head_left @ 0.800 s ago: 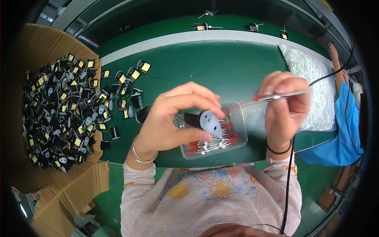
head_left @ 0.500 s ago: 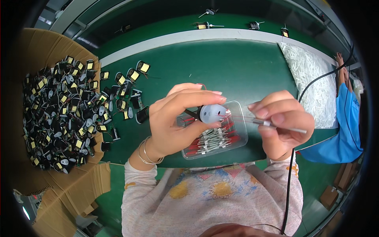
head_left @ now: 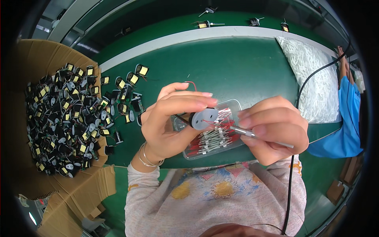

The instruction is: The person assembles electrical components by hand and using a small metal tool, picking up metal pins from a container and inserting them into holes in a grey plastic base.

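My left hand [head_left: 160, 122] grips a round black part with a grey end disc [head_left: 206, 119] by its edge, between thumb and fingers. The disc has small holes and is tilted toward my right hand. Thin red wires show at one hole, and another red wire [head_left: 192, 84] sticks up behind the left fingers. In my right hand [head_left: 278, 128], closed in a pinch, lies a thin silver-grey rod-like piece [head_left: 244, 132]. Its near tip, by the fine wires, is apart from the disc. Below both hands stands a clear plastic box [head_left: 185, 158] of white-sleeved, red-wired pieces [head_left: 215, 137].
At left a cardboard box [head_left: 51, 51] holds a heap of black parts with yellow pads [head_left: 65, 122]; several more lie beside it. A bag of white tubes [head_left: 310, 85] sits at right, near another person's blue garment [head_left: 335, 134]. A black cable [head_left: 290, 189] hangs at right. Parts [head_left: 254, 21] lie beyond the white ledge.
My right hand has come left, bringing the rod-like piece closer to the disc. My left hand has shifted slightly left, and the grey disc has turned to show more of its face.
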Motion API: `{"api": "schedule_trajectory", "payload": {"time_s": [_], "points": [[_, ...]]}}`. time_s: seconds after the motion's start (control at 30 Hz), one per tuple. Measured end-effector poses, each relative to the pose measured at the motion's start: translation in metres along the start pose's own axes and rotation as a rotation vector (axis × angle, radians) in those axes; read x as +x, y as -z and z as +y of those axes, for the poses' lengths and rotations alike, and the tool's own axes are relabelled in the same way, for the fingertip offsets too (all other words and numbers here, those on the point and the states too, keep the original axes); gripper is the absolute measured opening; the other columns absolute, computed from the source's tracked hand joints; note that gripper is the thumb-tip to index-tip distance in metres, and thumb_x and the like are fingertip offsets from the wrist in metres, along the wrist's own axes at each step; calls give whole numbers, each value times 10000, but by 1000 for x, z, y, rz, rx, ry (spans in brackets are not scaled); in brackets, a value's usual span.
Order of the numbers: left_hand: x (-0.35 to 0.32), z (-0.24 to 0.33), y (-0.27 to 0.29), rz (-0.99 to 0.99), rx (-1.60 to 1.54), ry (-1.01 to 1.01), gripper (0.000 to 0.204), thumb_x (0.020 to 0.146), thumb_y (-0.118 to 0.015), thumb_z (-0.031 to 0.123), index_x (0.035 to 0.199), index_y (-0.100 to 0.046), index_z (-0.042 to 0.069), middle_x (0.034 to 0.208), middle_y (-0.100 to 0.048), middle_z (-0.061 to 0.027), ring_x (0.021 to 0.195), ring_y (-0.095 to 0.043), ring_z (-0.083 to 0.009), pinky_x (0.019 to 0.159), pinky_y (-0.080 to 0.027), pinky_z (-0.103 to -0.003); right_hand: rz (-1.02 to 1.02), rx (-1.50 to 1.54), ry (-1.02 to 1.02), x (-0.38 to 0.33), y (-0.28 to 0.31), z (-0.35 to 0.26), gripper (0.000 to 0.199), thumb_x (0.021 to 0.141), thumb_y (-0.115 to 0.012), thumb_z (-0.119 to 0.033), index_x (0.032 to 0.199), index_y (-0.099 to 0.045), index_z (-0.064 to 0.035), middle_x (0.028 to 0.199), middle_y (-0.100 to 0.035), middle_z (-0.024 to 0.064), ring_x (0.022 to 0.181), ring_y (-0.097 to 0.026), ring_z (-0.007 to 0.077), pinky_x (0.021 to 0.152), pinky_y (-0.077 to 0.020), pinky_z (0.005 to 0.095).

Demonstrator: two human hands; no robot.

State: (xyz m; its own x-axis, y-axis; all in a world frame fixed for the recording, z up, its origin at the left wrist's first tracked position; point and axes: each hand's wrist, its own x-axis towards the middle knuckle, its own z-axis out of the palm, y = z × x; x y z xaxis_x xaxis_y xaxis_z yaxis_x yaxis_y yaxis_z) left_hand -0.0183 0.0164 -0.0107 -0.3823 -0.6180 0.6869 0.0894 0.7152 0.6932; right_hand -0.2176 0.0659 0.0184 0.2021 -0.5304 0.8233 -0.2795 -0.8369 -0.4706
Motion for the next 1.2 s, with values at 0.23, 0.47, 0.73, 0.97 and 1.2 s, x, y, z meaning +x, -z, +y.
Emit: {"api": "schedule_trajectory", "payload": {"time_s": [0.23, 0.47, 0.73, 0.97, 1.2], "points": [[0, -3, 4, -26, 61, -23, 328, 640, -700, -49, 935, -596, 49, 932, -694, -121, 923, -659, -260, 922, -393, -420, 35, 6, -30, 2, -2, 1, 281, 599, -710, 66, 822, -553, 0, 775, -643, 161, 662, -637, 262, 550, -522, 312], [-11, -15, 4, 21, 93, -61, 339, 684, -757, 84, 948, -548, 52, 882, -683, -132, 892, -655, -272, 916, -404, -465, 117, 105, -22, -1, -9, 12, 250, 605, -716, 48, 816, -589, 8, 769, -645, 149, 652, -635, 242, 538, -503, 294], [-1, -3, -1, 8, 80, -30, 338, 640, -778, 24, 917, -586, 55, 872, -699, -114, 889, -665, -260, 887, -411, -444, 96, 95, -51, 0, -3, 11, 293, 561, -718, 90, 817, -580, 60, 739, -630, 174, 632, -634, 246, 530, -495, 299], [1, 0, -3, 6, 81, -37, 335, 642, -782, 28, 911, -584, 54, 864, -698, -119, 883, -667, -261, 886, -416, -447, 139, 64, -8, -1, -2, 9, 303, 544, -712, 116, 811, -580, 59, 738, -633, 170, 652, -642, 248, 522, -511, 289], [-1, -1, -2, 27, 81, -33, 351, 645, -794, 49, 918, -573, 56, 861, -695, -129, 869, -667, -269, 887, -418, -450, 135, 41, -58, -3, -3, 2, 259, 539, -731, 88, 764, -619, 29, 755, -647, 142, 658, -644, 239, 548, -510, 277]]}}
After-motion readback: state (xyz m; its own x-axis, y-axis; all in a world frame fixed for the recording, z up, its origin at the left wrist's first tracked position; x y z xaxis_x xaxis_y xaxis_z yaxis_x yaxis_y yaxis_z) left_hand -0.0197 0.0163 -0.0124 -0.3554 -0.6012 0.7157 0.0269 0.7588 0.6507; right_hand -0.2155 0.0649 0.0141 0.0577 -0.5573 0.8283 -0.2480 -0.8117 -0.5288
